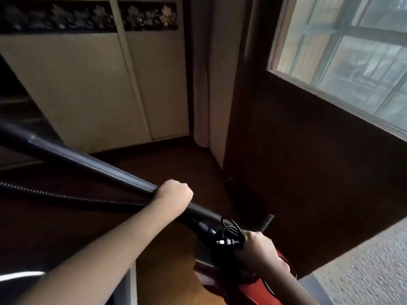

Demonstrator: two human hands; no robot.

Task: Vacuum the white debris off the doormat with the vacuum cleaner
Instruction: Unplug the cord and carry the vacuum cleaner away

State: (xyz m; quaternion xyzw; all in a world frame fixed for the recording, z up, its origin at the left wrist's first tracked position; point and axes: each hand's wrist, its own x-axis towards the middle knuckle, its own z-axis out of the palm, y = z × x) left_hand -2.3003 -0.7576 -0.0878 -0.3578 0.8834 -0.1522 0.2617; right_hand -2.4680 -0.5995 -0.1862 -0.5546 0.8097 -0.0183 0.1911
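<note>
The red vacuum cleaner body (pixel 253 289) sits nearest the camera, at the lower edge of the view, and serves as the reference point here. The right hand (pixel 255 245) rests directly on top of it, fingers curled round what appears to be the carrying handle; a coiled black power cord (pixel 229 235) with its plug exposed lies bundled just beside that hand. An unplugged cord suggests the machine is not yet powered.

Up and to the left of the body, the left hand (pixel 174 194) is closed in a fist round the black rigid tube (pixel 92 164). The tube runs away from the body toward the left edge. Below the tube, a ribbed black hose (pixel 66 195) runs roughly parallel to it.

Beyond the body, a dark wooden floor (pixel 176 164) extends to pale cabinet doors (pixel 88 84). To the right of the body stands a dark wooden door (pixel 297 150) with a glass pane (pixel 352 51).

Task status: neither the doormat nor any white debris is in view, and the suction head is out of frame. A pale textured surface (pixel 363 271) lies right of the body; whether it is floor or mat cannot be determined. Judged from this, the equipment is only being carried; plugging in, positioning and all vacuuming remain.
</note>
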